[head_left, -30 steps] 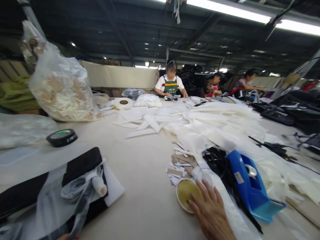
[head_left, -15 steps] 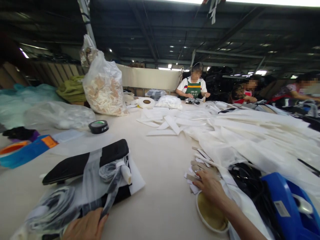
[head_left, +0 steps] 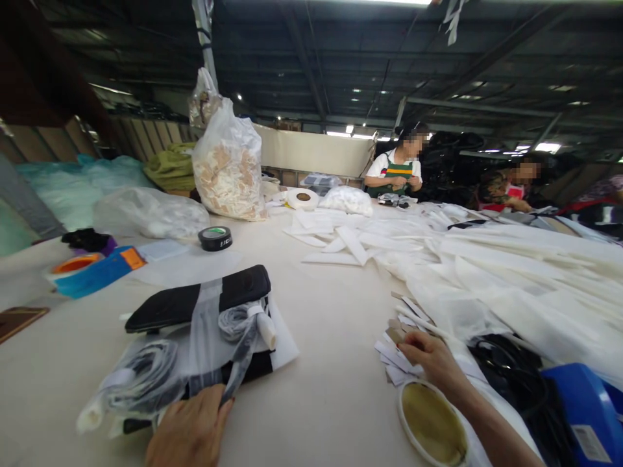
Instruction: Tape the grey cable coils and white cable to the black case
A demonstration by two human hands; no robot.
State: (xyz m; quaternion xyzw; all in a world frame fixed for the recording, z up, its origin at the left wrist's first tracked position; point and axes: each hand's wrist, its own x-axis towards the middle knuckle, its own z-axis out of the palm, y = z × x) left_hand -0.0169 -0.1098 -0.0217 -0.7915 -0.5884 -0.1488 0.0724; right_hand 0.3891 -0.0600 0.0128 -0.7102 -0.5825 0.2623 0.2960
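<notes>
A flat black bag bundle point(head_left: 168, 305), with clear plastic around it and coiled grey straps point(head_left: 141, 376) on top, lies on the left. My left hand point(head_left: 192, 425) is closed over its near edge, by a dangling grey strap point(head_left: 242, 357); the hand's underside is hidden. On the right, my right hand point(head_left: 431, 360) pinches a small brown card piece point(head_left: 396, 334) at a loose heap of white and grey paper slips point(head_left: 394, 363). Just below that hand stands a round white-rimmed tub of yellowish paste point(head_left: 431, 421).
White sheets and strips point(head_left: 511, 272) cover the right side. A blue plastic holder point(head_left: 577, 402) sits near right, beside black cords. Black tape point(head_left: 215, 238) and a blue tape dispenser point(head_left: 95, 272) lie left. A tall bag of scraps point(head_left: 228, 165) stands behind; a co-worker point(head_left: 396, 168) sits across.
The view has swung left, so things appear further right. My right hand has drawn back slightly from over the paste tub and now pinches a card piece. My left hand stays on the bundle.
</notes>
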